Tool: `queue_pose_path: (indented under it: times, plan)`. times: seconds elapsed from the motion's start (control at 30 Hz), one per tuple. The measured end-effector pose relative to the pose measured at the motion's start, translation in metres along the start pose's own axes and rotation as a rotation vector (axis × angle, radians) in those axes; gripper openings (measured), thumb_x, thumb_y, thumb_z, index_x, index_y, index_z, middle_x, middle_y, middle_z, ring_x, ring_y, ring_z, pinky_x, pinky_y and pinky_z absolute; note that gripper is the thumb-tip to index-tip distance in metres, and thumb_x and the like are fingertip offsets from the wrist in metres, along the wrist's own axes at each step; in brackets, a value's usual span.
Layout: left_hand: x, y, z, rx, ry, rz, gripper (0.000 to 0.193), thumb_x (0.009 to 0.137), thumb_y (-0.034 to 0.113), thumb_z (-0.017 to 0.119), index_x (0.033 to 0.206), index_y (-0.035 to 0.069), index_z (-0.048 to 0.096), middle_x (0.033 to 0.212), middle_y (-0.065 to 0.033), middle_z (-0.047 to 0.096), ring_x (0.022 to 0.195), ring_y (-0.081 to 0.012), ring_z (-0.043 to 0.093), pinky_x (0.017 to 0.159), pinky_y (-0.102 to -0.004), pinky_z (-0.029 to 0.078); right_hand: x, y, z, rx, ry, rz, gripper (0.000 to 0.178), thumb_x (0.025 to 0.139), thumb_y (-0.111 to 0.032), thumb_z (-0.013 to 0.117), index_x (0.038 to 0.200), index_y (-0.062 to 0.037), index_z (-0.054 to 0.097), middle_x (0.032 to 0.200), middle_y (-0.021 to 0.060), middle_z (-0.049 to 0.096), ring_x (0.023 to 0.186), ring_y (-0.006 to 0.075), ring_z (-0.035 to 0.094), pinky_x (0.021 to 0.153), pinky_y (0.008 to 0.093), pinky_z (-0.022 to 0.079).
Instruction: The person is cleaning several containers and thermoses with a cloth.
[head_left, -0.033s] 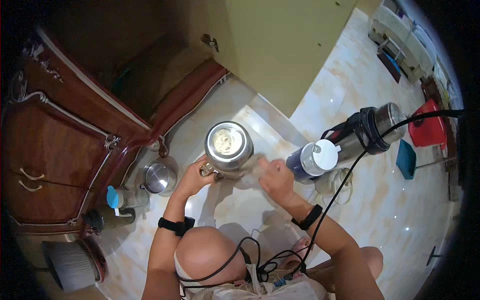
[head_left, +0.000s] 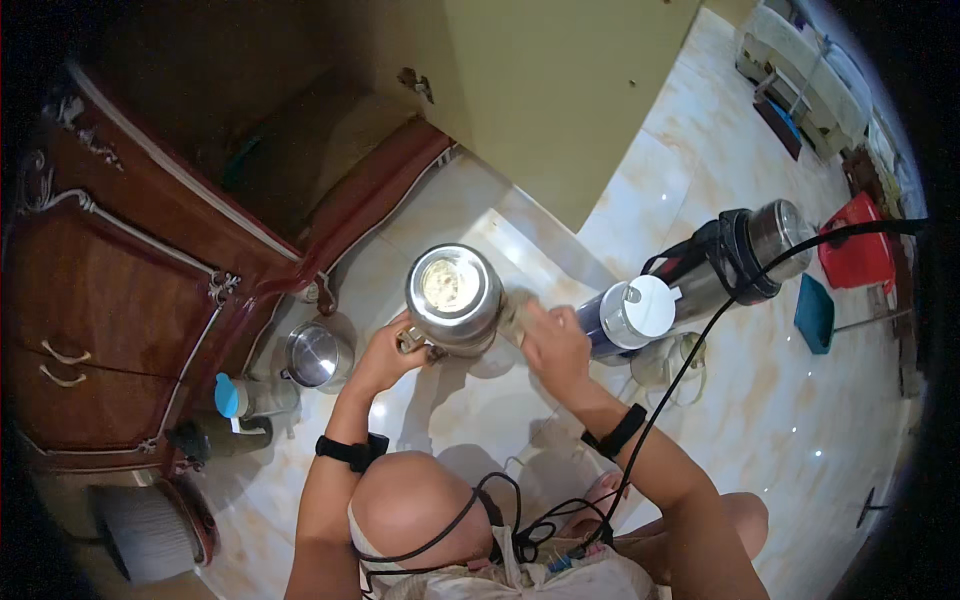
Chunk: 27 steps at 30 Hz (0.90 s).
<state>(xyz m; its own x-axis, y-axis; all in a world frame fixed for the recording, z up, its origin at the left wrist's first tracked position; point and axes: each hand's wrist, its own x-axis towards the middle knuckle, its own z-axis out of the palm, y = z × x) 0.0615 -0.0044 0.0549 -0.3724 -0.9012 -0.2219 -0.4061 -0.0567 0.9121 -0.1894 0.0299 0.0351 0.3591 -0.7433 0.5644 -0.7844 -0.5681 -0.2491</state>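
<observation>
A shiny steel jug (head_left: 455,300) is held over the floor with its round, reflective end facing up. My left hand (head_left: 385,358) is closed round the handle at its left side. By the jug's right side, my right hand (head_left: 556,348) is closed on a pale, cloth-like piece (head_left: 514,318). Motion smears that piece and the fingertips, so its exact shape cannot be made out. Just right of this hand stands a dark blue jug with a white lid (head_left: 640,312).
Left are a steel pot (head_left: 318,355), a clear pitcher with blue lid (head_left: 245,396) and a carved wooden cabinet (head_left: 120,340). A pale door (head_left: 550,90) stands open ahead. Right lie a large steel flask (head_left: 740,255) and a glass jug (head_left: 672,362). A black cable (head_left: 690,375) crosses my right arm.
The steel jug has shifted very slightly left. My right hand and the pale piece have moved slightly beside it.
</observation>
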Motion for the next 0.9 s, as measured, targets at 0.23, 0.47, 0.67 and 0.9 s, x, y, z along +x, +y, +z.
queue_pose_path:
  times: [0.23,0.47,0.67,0.9]
  plan:
    - [0.002,-0.014,-0.001,0.103,0.104,-0.056,0.029,0.070,0.009,0.061,0.097,-0.001,0.054,0.086,-0.0046,0.058,0.077,-0.0085,0.049,0.071,-0.0245,0.042,0.033,-0.003,0.012,0.745,0.285,0.940,0.032,0.078,-0.012,0.049,0.109,-0.0045,0.054,0.100,0.0166,0.055,0.098,0.0302,0.050,0.081,0.0362,0.041]
    - [0.003,-0.003,0.000,0.144,0.043,-0.105,0.021,0.071,0.008,0.060,0.090,0.000,0.055,0.076,0.0019,0.055,0.072,-0.0049,0.046,0.065,-0.0220,0.042,0.021,-0.061,0.024,0.570,0.303,0.738,0.043,0.076,-0.007,0.051,0.118,-0.0039,0.044,0.107,0.0156,0.047,0.098,0.0323,0.048,0.082,0.0351,0.040]
    - [0.003,-0.002,-0.028,0.274,-0.129,-0.130,0.013,0.070,0.008,0.061,0.081,0.001,0.058,0.067,0.0058,0.052,0.068,-0.0037,0.045,0.062,-0.0212,0.041,0.058,0.000,0.016,0.713,0.006,0.576,0.032,0.076,-0.011,0.046,0.107,-0.0120,0.057,0.105,0.0099,0.053,0.092,0.0275,0.053,0.079,0.0320,0.042]
    - [0.025,0.036,-0.045,0.462,-0.370,0.040,0.035,0.072,0.000,0.059,0.106,0.003,0.051,0.093,0.0004,0.056,0.083,-0.0080,0.048,0.074,-0.0241,0.043,0.074,0.028,0.028,0.938,-0.342,0.696,0.033,0.078,-0.018,0.046,0.109,-0.0128,0.054,0.109,0.0101,0.054,0.099,0.0279,0.052,0.083,0.0347,0.042]
